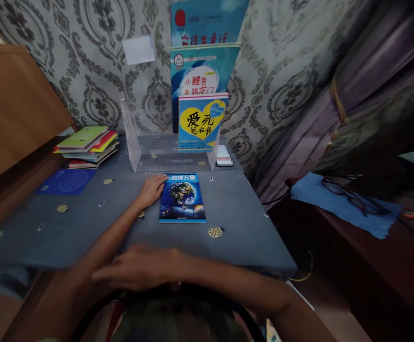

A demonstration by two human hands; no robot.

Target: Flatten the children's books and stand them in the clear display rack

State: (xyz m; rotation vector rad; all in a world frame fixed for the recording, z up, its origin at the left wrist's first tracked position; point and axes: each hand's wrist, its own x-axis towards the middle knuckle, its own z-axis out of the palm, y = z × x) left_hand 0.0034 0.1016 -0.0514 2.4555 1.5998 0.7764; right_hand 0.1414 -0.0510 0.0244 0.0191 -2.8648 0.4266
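A blue book (pixel 183 199) with a globe on its cover lies flat on the cloth-covered table. My left hand (pixel 152 188) rests beside its upper left side, fingers lying flat and the fingertips at the cover's edge. My right hand (pixel 141 267) reaches across in front of my body to my left forearm, its fingers stretched out and slightly blurred; no object shows in it. Behind the book stands a clear acrylic rack (pixel 157 164). Several upright books are in its right part, the front one a blue book with a yellow heart (pixel 202 124).
On the table's left are a stack of books (pixel 88 145) and a flat dark blue booklet (pixel 66 182). A phone-like item (pixel 224 156), its surface pixelated, lies right of the rack. Glasses (pixel 349 194) rest on a blue cloth (pixel 310 190) to the right, below a purple curtain (pixel 310 95).
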